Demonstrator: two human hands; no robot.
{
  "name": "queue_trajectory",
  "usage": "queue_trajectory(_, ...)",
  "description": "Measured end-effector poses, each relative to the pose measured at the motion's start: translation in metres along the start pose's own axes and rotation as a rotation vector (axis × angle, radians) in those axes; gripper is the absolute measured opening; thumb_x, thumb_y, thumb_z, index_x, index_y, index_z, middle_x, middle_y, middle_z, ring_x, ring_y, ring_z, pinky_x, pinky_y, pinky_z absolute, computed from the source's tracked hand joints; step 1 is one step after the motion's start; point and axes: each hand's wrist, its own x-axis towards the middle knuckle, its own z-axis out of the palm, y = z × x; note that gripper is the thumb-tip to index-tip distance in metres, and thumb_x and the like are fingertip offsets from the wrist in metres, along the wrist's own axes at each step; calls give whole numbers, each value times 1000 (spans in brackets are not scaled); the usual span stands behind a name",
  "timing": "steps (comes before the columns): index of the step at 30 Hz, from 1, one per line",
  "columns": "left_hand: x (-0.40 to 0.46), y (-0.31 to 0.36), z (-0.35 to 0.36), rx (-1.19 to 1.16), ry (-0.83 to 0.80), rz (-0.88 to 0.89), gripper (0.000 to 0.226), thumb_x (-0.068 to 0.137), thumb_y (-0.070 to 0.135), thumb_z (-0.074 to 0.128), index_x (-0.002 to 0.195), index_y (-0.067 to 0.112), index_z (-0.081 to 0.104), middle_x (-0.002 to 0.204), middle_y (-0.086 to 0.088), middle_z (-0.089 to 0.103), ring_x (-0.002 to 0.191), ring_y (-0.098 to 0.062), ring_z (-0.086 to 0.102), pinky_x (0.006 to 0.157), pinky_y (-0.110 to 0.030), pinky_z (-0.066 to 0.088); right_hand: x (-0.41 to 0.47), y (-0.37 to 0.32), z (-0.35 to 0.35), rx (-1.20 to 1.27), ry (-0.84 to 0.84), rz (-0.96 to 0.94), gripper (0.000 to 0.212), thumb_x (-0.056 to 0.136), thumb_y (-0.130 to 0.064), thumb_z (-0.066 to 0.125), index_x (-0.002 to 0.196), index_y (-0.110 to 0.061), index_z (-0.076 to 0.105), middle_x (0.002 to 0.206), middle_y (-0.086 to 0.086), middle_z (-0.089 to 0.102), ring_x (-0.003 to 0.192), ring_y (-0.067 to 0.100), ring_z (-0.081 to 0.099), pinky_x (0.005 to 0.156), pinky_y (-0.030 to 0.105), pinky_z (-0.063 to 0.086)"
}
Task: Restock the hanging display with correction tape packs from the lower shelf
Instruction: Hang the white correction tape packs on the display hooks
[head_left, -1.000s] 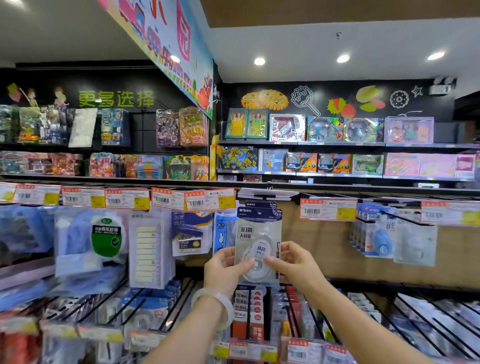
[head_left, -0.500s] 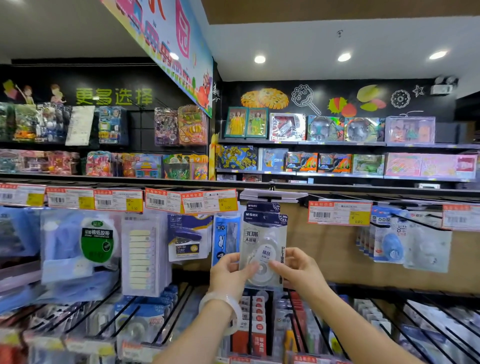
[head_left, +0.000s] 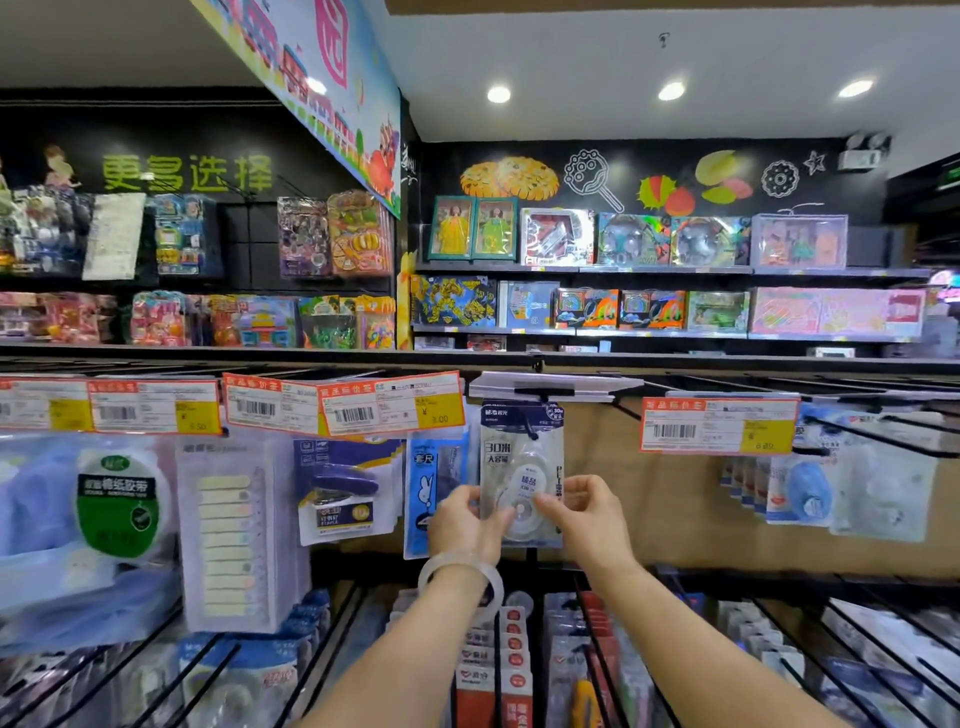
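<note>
A correction tape pack (head_left: 521, 457), clear plastic with a dark blue header and a white round dispenser inside, hangs upright at the centre under a blank label holder (head_left: 550, 385). Its top hole sits at the black hook (head_left: 531, 429). My left hand (head_left: 464, 522), with a pale bangle on the wrist, pinches the pack's lower left edge. My right hand (head_left: 587, 514) pinches its lower right edge. Whether more packs hang behind it is hidden.
Price tags (head_left: 343, 408) run along the rail. A stapler pack (head_left: 343, 488) and a blue rabbit pack (head_left: 434, 483) hang to the left, more tape packs (head_left: 831, 488) to the right. Wire hooks with stationery (head_left: 498, 660) fill the lower shelf.
Both hands have lifted the pack a little higher, bringing its header up to the hook under the label holder. The camera has shifted slightly to the left.
</note>
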Motion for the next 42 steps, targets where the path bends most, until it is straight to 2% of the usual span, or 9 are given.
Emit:
queue_trajectory(5, 15, 0, 9, 21, 19, -7, 31, 81, 26, 71, 108, 11, 63, 106, -5, 68, 99, -21, 62, 79, -25, 44, 16, 3, 7, -27, 21, 16, 33, 79, -29, 74, 102, -16, 55, 98, 3, 62, 92, 20, 61, 85, 40, 53)
queue_trajectory(9, 22, -1, 12, 9, 4, -39, 29, 81, 25, 71, 106, 13, 63, 104, -4, 68, 98, -21, 62, 82, -26, 46, 23, 3, 11, -34, 33, 38, 32, 77, -29, 75, 99, -19, 53, 94, -1, 60, 93, 21, 62, 87, 43, 52)
queue_trajectory(12, 24, -2, 12, 17, 2, -47, 29, 81, 27, 71, 106, 14, 63, 106, -4, 69, 99, -21, 62, 84, -29, 48, 23, 3, 12, -40, 28, 45, 34, 79, -30, 73, 105, -15, 55, 93, -3, 59, 91, 19, 61, 85, 40, 53)
queue_trajectory(16, 18, 0, 10, 76, -20, -44, 46, 81, 29, 70, 121, 12, 56, 121, -6, 62, 112, -24, 57, 90, -30, 44, 15, -3, 8, -141, -53, 48, 49, 84, -36, 67, 121, -12, 48, 114, 2, 58, 100, 16, 57, 85, 30, 49)
queue_trajectory(20, 7, -1, 4, 288, -79, -42, 66, 82, 28, 68, 138, 12, 39, 136, -13, 46, 126, -29, 45, 101, -34, 39, -2, -4, -1, -390, -159, 29, 57, 87, -30, 65, 132, -7, 40, 131, 8, 51, 119, 22, 51, 95, 30, 42)
queue_trajectory(26, -26, 5, -5, 675, -243, -18, 64, 79, 34, 67, 133, 18, 37, 136, -11, 40, 130, -31, 37, 106, -40, 37, -36, -15, -18, -773, -378, -13, 59, 85, -30, 66, 134, -13, 37, 133, 10, 42, 124, 28, 45, 104, 38, 40)
queue_trajectory(31, -70, 19, -25, 846, -289, 115, 72, 80, 40, 67, 139, 19, 34, 139, -13, 34, 129, -34, 33, 106, -44, 38, -77, -33, -40, -985, -464, -224, 52, 89, -21, 60, 134, -10, 37, 126, 16, 43, 118, 36, 44, 98, 42, 40)
queue_trajectory(35, -115, 19, -40, 948, -281, 168, 66, 87, 39, 57, 144, 18, 29, 142, -15, 32, 132, -35, 29, 107, -46, 35, -110, -37, -52, -1024, -498, -311, 46, 90, -20, 58, 131, -9, 40, 124, 18, 45, 116, 37, 44, 96, 43, 42)
queue_trajectory(42, -174, -7, -47, 1160, -365, 208, 48, 86, 32, 58, 129, 16, 46, 130, -14, 47, 120, -33, 43, 97, -40, 41, -173, -25, -55, -1075, -595, -405, 40, 90, -21, 58, 127, -9, 46, 123, 16, 49, 115, 35, 48, 86, 39, 44)
